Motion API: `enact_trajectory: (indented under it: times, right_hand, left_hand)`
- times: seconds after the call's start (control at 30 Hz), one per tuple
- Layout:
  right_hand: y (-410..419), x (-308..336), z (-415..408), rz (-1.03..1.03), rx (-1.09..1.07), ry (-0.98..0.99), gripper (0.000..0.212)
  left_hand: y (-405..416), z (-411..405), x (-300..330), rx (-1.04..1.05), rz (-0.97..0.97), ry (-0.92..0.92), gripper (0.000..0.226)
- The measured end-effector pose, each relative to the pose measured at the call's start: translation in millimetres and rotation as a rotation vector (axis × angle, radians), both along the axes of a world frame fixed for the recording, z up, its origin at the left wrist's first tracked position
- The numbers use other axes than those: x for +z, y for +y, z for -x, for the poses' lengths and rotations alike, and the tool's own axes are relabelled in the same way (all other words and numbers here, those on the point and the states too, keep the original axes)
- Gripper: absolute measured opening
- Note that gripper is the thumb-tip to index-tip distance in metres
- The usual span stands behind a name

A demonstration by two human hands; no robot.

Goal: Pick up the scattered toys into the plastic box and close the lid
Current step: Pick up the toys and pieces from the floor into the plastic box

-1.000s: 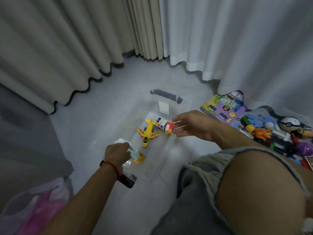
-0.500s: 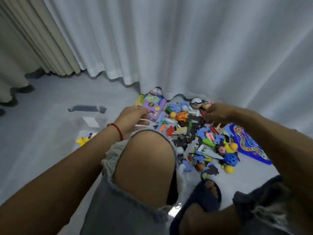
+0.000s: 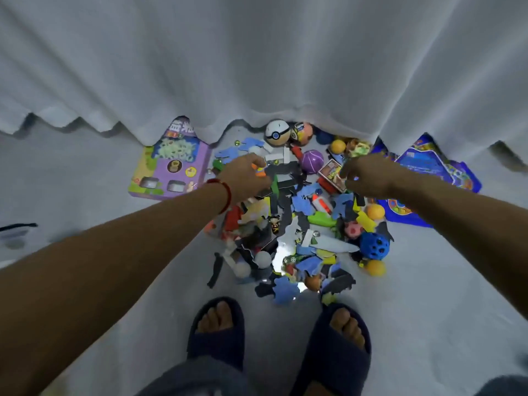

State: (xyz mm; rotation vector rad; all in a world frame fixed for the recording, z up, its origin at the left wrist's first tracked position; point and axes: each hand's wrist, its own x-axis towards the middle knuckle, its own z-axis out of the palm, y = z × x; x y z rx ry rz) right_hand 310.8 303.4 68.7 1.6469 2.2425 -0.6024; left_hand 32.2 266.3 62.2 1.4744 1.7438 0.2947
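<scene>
A heap of scattered toys [image 3: 300, 224] lies on the pale floor in front of my feet: foam puzzle pieces, small balls, figures. My left hand [image 3: 245, 175], a red string on its wrist, is at the heap's far left with its fingers curled over an orange toy [image 3: 258, 170]. My right hand [image 3: 367, 175] reaches down at the far right, fingertips against a small picture box [image 3: 331, 172]; what it holds, if anything, is hidden. Of the clear plastic box [image 3: 14, 238], only a corner with its dark latch shows at the far left edge.
A white curtain [image 3: 257, 67] hangs just behind the heap. A purple toy pack [image 3: 171, 167] lies to the left and a blue game board [image 3: 434, 172] to the right. A white-and-red ball [image 3: 276, 135], a purple ball [image 3: 312, 161] and a blue holed ball [image 3: 374, 245] sit among the toys. My slippered feet [image 3: 280, 332] stand close.
My view swung right from the plastic box to the toy heap. Both hands left the box and reached forward onto the far side of the heap.
</scene>
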Motion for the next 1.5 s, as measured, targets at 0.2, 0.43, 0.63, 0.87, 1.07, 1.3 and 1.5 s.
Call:
enact_trajectory:
  times: [0.2,0.43,0.63,0.87,1.07,1.3,1.5]
  right_hand:
    - [54,-84,55,-0.201,0.023,0.065,0.063]
    - [51,-130,70,-0.436,-0.209,0.213,0.050]
    - [9,-80,66,0.094,-0.962,0.981,0.019]
    - [-20,20,89,0.637,-0.977,1.065,0.034]
    - [-63,140,191,0.777,-0.387,0.881,0.029]
    - [-175,228,359,0.795,0.155,0.713,0.024]
    - [-255,220,436,0.586,0.520,0.349,0.033]
  left_hand:
    - [97,-28,-70,-0.051,-0.178,0.199,0.055]
    - [159,-49,-119,-0.186,-0.394,0.578,0.059]
    - [153,-48,-104,-0.259,-0.459,0.558,0.058]
    - [2,2,-6,0.499,-0.196,-0.342,0.045]
    - [-167,130,110,1.009,-0.190,-0.745,0.036]
    - [-374,242,159,1.490,-0.089,-0.694,0.019]
    - [-453,267,152,1.602,0.039,-0.744,0.010]
